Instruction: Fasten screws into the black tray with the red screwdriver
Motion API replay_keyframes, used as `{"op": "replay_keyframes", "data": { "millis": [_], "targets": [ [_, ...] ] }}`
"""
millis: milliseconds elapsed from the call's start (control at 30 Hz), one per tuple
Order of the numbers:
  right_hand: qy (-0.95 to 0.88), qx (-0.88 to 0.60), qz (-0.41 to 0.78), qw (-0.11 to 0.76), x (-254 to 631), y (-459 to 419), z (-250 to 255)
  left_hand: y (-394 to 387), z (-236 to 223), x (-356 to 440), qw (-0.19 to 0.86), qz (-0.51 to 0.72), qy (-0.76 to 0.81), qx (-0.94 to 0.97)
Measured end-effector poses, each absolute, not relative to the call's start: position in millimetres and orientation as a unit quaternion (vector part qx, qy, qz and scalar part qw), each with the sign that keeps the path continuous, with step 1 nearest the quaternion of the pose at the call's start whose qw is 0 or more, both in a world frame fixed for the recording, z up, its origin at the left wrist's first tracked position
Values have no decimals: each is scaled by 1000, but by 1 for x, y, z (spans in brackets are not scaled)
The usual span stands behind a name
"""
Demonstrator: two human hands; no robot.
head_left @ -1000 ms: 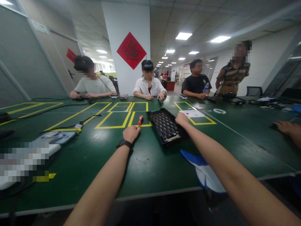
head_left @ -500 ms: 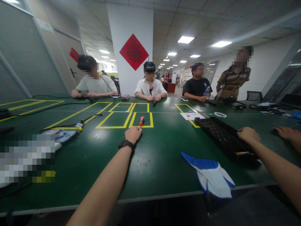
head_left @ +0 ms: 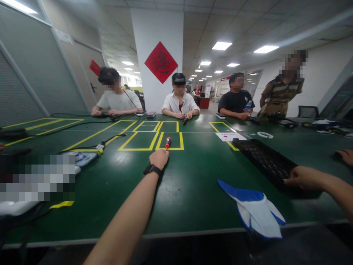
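My left hand [head_left: 159, 159], with a dark watch at the wrist, is closed around the shaft of a screwdriver [head_left: 168, 142]. The red and black handle points away from me. On the right, a black tray [head_left: 259, 151] with rows of slots lies slantwise on the table. My right hand [head_left: 306, 178] is at its near end, fingers curled together and reaching inside the rim. What those fingers hold, if anything, is hidden. A blue and white glove [head_left: 255, 206] lies at the near table edge, left of my right hand.
Yellow tape frames [head_left: 138, 149] mark the green table [head_left: 190, 206]. A printed sheet [head_left: 228, 137] and a white ring [head_left: 265, 135] lie beyond the tray. Cables [head_left: 106, 141] run on the left. Several people are across the table; another person's hand [head_left: 346, 156] rests at far right.
My right hand carried the black tray from the middle to the right and set it down, then shifted to its near end. The pale piece seen there is now covered. My left hand kept the screwdriver.
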State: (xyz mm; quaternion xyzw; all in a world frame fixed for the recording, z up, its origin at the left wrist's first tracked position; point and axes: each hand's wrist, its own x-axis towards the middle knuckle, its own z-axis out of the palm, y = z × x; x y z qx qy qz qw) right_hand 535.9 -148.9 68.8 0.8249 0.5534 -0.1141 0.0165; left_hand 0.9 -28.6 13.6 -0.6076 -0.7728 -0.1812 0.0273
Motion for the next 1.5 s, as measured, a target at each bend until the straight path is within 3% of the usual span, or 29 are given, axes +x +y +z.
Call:
{"op": "replay_keyframes", "data": {
  "millis": [133, 367, 733, 967, 1333, 1500],
  "targets": [
    [561, 793, -237, 17, 536, -152, 72, -28, 13, -1, 23, -188, -766, -615],
    [562, 813, -151, 22, 549, -140, 63, -30, 14, -1, 26, -185, -768, -612],
    [570, 799, -156, 107, 527, -135, 72, -27, 11, -2, 25, -181, -766, -616],
    [589, 777, -221, 23, 539, -137, 68, -28, 11, -2, 21, -184, -765, -617],
    [600, 769, -219, -13, 541, -140, 63, -31, 15, 0, 9, -177, -770, -613],
    [605, 789, -107, -15, 554, -138, 65, -30, 13, 0, 15, -181, -767, -616]
  ]
}}
